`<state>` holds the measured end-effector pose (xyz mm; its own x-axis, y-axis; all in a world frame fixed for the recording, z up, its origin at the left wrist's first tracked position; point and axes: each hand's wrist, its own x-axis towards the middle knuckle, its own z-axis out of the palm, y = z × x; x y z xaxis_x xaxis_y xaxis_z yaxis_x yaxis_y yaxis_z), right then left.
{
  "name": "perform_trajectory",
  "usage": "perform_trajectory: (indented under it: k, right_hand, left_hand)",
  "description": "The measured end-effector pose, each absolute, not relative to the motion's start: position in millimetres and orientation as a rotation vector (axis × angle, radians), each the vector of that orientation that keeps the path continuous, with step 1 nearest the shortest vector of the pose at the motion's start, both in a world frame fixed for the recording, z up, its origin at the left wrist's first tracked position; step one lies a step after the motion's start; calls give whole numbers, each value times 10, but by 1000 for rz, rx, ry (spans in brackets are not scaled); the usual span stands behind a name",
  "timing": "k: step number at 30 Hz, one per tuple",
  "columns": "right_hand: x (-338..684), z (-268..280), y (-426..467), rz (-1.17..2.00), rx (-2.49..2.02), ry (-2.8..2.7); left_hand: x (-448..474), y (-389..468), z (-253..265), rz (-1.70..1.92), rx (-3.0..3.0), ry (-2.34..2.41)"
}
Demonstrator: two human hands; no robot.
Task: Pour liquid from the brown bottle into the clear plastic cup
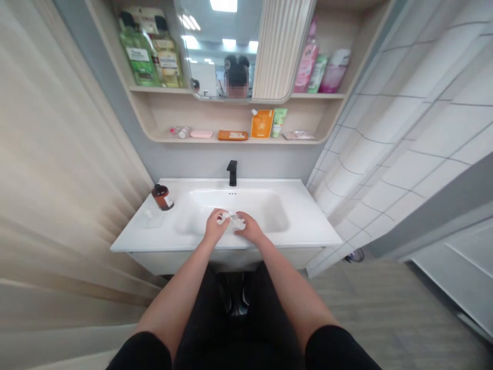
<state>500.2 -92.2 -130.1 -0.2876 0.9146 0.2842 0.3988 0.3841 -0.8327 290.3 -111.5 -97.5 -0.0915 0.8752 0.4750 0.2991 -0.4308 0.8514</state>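
Over the front part of the white sink basin [275, 211], both my hands are closed on a small clear and whitish item [233, 220], perhaps plastic; its exact kind is too small to make out. My left hand [215, 225] pinches its left side between thumb and fingers. On the other side my right hand [249, 228] grips it with curled fingers. The fingers cover part of the item. Behind it stands a black faucet [232, 173].
A brown bottle [163, 198] stands on the counter's left, near a pale translucent piece [151, 219]. Above hangs a mirror cabinet [215, 46]; its lower shelf holds an orange pouch [262, 124], an orange pack [232, 135] and a green tube [279, 122]. Curtains flank both sides.
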Motion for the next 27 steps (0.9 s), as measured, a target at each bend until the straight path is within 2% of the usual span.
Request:
perform_trajectory:
  k: [7, 14, 19, 24, 27]
  right_hand:
    - [5042, -1322, -905, 904, -1151, -1827]
    - [5058, -1419, -807, 948, -1109, -1802]
    - [5051, -1421, -797, 974, -1114, -1756]
    - [5070, -1378, -856, 942, -1127, -1784]
    - [5071, -1368, -872, 941, -1136, -1783]
  left_hand:
    - [2202, -1534, -699, 1562, 1797, 1541]
    - [623, -2326, -1145, 1793, 1038, 1886]
    - [178, -2403, -1125, 1566, 1093, 1970]
    - [199, -2184, -1007, 1151, 1342, 2367]
    - [230, -2151, -1039, 1119, 1400, 2450]
